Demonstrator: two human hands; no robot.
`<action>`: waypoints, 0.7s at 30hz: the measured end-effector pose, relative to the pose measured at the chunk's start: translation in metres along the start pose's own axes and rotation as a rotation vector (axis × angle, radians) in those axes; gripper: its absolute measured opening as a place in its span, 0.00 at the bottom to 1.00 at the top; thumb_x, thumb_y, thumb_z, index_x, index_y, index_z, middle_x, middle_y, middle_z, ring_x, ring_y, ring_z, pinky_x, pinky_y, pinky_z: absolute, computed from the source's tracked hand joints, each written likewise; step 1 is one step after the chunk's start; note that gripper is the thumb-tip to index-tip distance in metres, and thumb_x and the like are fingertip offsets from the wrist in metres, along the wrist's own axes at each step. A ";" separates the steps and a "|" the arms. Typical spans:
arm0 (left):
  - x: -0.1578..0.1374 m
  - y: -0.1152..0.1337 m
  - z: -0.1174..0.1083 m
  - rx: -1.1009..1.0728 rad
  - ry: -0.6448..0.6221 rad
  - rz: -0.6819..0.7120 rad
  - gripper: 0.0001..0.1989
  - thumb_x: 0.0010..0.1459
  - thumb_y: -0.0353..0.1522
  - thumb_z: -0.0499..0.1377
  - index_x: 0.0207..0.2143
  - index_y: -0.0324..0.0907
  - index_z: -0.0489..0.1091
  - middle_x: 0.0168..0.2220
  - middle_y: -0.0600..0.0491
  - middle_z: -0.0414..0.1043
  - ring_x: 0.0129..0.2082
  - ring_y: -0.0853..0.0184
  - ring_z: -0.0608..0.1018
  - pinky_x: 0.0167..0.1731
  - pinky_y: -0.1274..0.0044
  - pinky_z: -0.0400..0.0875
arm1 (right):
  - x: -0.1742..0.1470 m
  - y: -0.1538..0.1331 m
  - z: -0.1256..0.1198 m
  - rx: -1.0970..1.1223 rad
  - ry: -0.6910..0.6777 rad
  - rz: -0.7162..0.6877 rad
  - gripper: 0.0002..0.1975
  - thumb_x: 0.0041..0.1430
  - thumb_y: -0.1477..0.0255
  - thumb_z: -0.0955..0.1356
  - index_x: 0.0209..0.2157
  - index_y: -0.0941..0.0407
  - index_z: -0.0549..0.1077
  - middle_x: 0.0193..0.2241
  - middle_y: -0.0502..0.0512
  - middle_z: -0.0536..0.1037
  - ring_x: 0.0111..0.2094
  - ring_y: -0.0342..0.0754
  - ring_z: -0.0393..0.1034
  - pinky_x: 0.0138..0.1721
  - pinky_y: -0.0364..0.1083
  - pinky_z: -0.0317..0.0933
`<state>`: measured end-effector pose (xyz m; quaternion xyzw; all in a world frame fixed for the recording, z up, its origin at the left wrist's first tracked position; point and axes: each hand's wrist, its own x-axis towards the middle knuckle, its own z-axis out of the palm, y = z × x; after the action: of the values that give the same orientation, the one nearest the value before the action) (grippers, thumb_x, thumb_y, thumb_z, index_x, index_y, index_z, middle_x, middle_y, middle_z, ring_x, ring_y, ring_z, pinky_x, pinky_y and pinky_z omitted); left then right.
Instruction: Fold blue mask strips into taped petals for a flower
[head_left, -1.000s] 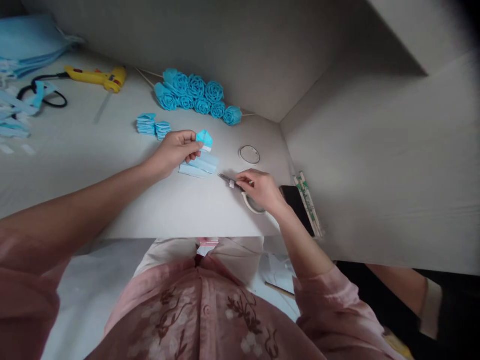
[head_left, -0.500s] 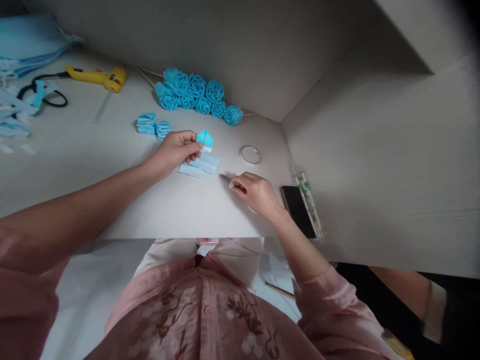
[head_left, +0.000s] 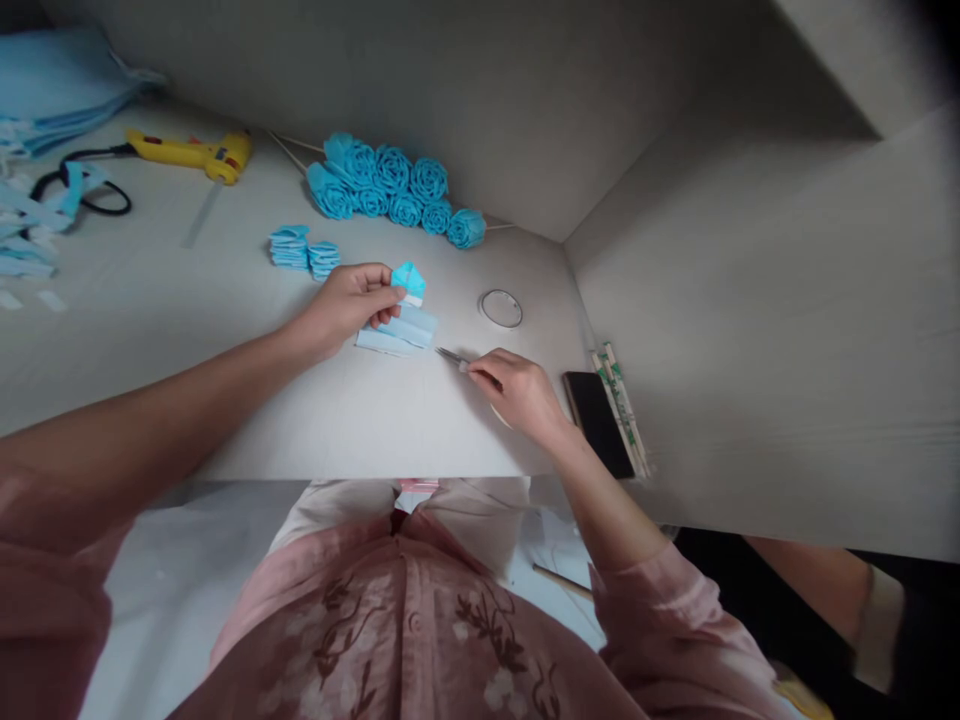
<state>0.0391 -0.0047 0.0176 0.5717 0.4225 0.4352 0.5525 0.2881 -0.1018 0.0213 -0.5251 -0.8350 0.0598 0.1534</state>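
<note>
Pinched in my left hand (head_left: 358, 300) is a small folded piece of blue fabric (head_left: 409, 282) with a peaked top and a white lower edge. Just below it on the table lies a flat pale-blue strip (head_left: 397, 332), partly covered by the fingers. My right hand (head_left: 519, 388) is closed around the pale handle of a pair of scissors (head_left: 452, 358), low over the tabletop. The blades point left toward the strip, and the palm hides most of the handle. Two small stacks of pleated blue pieces (head_left: 289, 247) rest beyond my left wrist.
Blue fabric roses (head_left: 392, 172) on sticks lie along the back wall. A yellow glue gun (head_left: 187, 152) and scraps (head_left: 30, 225) are at the left. A roll of clear tape (head_left: 501, 308) lies right of centre; a phone (head_left: 598, 422) and wrapped chopsticks (head_left: 621, 405) line the right wall.
My right hand has drawn back slightly to the right, showing more of the scissors. My left hand with the folded piece stays almost where it was.
</note>
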 end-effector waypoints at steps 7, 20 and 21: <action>0.000 -0.001 0.000 -0.013 -0.002 -0.004 0.08 0.53 0.29 0.61 0.23 0.39 0.65 0.21 0.56 0.69 0.18 0.76 0.67 0.21 0.82 0.60 | -0.003 0.006 0.017 0.064 0.142 0.070 0.07 0.64 0.75 0.64 0.36 0.57 0.74 0.34 0.55 0.78 0.33 0.45 0.72 0.36 0.44 0.61; -0.003 0.000 0.001 -0.007 -0.021 -0.009 0.07 0.50 0.32 0.61 0.23 0.39 0.66 0.21 0.56 0.69 0.19 0.76 0.67 0.22 0.81 0.60 | -0.008 0.010 0.027 0.435 0.287 0.279 0.08 0.64 0.67 0.64 0.34 0.55 0.73 0.28 0.50 0.78 0.28 0.43 0.71 0.33 0.42 0.62; -0.004 0.001 0.001 -0.006 -0.030 -0.008 0.08 0.50 0.32 0.62 0.23 0.39 0.66 0.21 0.56 0.69 0.19 0.75 0.67 0.22 0.81 0.60 | -0.007 0.010 0.027 0.506 0.313 0.302 0.09 0.64 0.66 0.64 0.34 0.55 0.73 0.28 0.49 0.78 0.28 0.42 0.72 0.32 0.42 0.63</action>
<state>0.0394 -0.0089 0.0182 0.5748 0.4150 0.4255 0.5624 0.2907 -0.1025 -0.0084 -0.5912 -0.6725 0.2058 0.3948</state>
